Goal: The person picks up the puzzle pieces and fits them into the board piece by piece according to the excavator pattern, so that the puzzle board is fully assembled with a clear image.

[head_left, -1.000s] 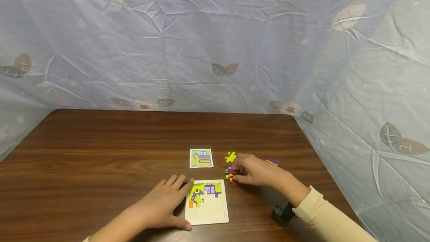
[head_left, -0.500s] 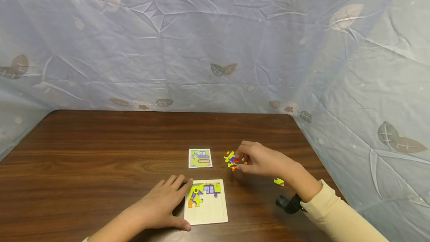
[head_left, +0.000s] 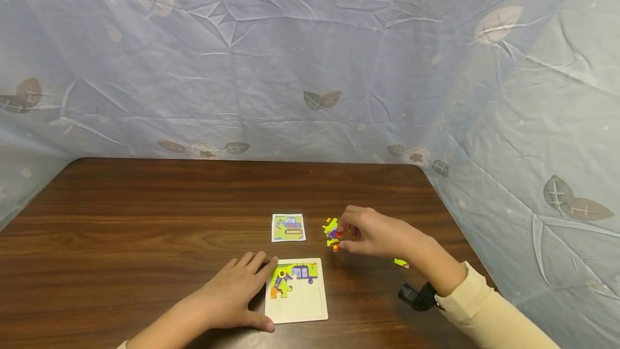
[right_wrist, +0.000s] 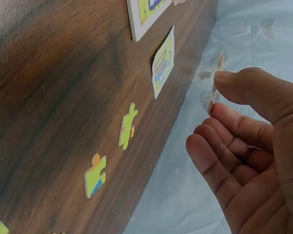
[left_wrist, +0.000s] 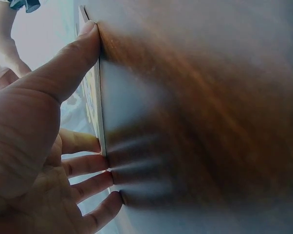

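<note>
Leaf-printed cloth hangs behind the far edge and on both sides of the brown wooden table in front of you. Read the clock from the puzzle tray's middle, with 12 pointing away from you. Your left hand is at 9 o'clock, fingers extended and slightly apart, its thumb set wide; the index fingertip touches the tray near 11 and the thumb near 7. Your right hand is at 2 o'clock, thumb and index finger pinching one piece. The pale puzzle tray lies flat, its fitted pieces running from about 9 round to 1, bare wood showing toward 3 to 7. The picture card lies at 12, apart from the tray. The held piece, purple, red and yellow-green, sits at your right fingertips, at 9 o'clock from that hand; the right wrist view shows it edge-on, clear of the table. On the table lie a green piece, just past the held piece at 12 from it, an orange-tabbed piece partly hidden in the head view, and a small piece between 2 and 3.
</note>
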{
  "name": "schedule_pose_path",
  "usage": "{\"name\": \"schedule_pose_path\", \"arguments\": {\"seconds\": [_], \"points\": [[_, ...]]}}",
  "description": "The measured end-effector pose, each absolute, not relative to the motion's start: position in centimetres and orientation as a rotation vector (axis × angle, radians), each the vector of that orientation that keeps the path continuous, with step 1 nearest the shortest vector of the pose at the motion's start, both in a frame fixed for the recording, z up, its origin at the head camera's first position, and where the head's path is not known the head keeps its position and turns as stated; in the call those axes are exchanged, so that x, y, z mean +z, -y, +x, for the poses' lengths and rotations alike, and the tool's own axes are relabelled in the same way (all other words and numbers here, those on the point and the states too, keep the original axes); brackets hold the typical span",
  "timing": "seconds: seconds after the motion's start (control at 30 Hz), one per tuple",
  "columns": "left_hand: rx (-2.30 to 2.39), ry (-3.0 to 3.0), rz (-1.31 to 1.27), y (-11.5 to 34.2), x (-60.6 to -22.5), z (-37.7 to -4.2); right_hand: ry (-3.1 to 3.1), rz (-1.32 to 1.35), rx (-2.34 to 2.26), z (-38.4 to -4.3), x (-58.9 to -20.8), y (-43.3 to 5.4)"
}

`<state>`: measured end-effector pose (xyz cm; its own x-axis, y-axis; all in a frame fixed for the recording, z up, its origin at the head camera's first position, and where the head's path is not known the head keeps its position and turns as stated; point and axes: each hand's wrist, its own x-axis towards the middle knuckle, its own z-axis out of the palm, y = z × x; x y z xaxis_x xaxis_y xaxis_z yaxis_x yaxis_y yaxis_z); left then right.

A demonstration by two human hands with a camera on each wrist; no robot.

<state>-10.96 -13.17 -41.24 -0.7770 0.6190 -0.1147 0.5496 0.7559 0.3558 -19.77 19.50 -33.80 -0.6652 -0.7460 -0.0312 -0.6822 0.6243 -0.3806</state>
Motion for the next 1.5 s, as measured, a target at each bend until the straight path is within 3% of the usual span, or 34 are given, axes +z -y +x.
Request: {"name": "schedule_pose_path", "arguments": {"seconds": [0.4,0.93,1.5], "points": [[0.45,-2.723,0.907,13.2,-41.3,-11.0,-2.592,-1.236,-0.592,-18.3,-34.5,-18.0],[0.474,-2.716,0.905,13.2,-41.3,-11.1,-2.564,-1.231,-0.327,-15.4,-36.7,-13.9],[0.48,-2.713,0.908,13.3,-41.2,-11.0,-2.556,-1.252,-0.288,-14.9,-39.0,-12.3]]}}
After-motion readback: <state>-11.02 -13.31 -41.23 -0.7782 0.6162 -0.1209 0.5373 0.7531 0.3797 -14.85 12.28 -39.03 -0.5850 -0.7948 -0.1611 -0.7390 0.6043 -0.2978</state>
